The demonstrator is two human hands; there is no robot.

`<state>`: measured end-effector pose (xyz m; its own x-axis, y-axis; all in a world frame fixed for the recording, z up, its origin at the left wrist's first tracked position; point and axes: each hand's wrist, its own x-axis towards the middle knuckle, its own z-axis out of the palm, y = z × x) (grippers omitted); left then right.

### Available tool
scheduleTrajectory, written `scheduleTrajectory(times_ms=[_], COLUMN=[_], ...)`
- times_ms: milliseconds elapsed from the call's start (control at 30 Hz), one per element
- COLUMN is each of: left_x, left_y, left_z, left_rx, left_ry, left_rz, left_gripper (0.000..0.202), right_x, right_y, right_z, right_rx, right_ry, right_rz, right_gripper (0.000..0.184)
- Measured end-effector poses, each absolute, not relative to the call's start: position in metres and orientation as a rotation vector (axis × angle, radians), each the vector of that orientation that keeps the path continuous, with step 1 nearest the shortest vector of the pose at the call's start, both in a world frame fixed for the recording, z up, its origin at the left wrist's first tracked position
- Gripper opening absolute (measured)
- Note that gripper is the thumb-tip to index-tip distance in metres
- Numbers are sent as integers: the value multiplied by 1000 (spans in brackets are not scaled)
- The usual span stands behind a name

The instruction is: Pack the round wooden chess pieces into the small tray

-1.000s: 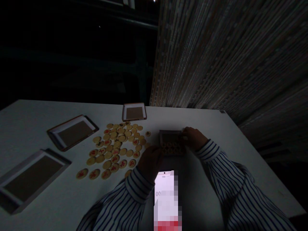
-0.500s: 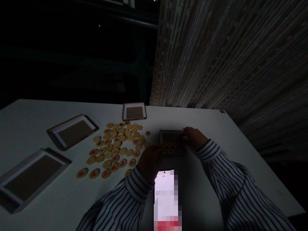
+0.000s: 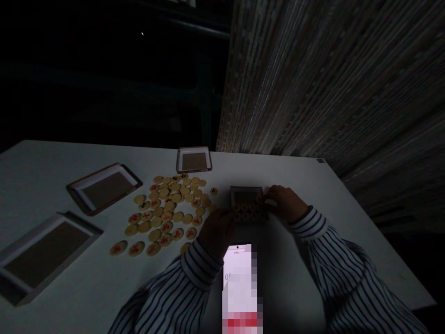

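A small dark box (image 3: 246,195) sits on the white table (image 3: 69,287), with a few round chess discs lined along its near side. My left hand (image 3: 217,232) rests curled against the box's near left corner. My right hand (image 3: 283,202) sits at the box's right edge, its fingers pinched together over the discs inside. What the fingers hold is too dim to make out. A heap of round wooden chess pieces (image 3: 167,213) with red and black marks lies to the left of the box.
A lit phone (image 3: 239,287) lies close to me between my striped sleeves. Two larger open trays (image 3: 104,185) (image 3: 41,253) stand at the left and a small square tray (image 3: 193,160) at the back. A woven curtain (image 3: 330,93) hangs at the right.
My right hand has slid slightly toward me and inward over the box's right edge. The view has shifted a little. My left hand stays at the box's corner.
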<state>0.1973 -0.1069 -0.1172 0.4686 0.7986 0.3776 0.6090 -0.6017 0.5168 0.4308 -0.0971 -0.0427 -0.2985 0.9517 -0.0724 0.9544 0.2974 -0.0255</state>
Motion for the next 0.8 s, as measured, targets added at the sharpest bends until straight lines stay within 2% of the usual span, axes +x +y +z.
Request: scheduleTrajectory(times_ms=[800], left_x=[197], left_y=[-108], left_z=[-114], left_rx=[2426], left_ry=[1179], left_rz=[880], left_gripper=[19], right_x=[420], right_y=[-99], right_z=[-40], right_rx=[1752], right_ry=[2392], right_rz=[-80], right_gripper=[26])
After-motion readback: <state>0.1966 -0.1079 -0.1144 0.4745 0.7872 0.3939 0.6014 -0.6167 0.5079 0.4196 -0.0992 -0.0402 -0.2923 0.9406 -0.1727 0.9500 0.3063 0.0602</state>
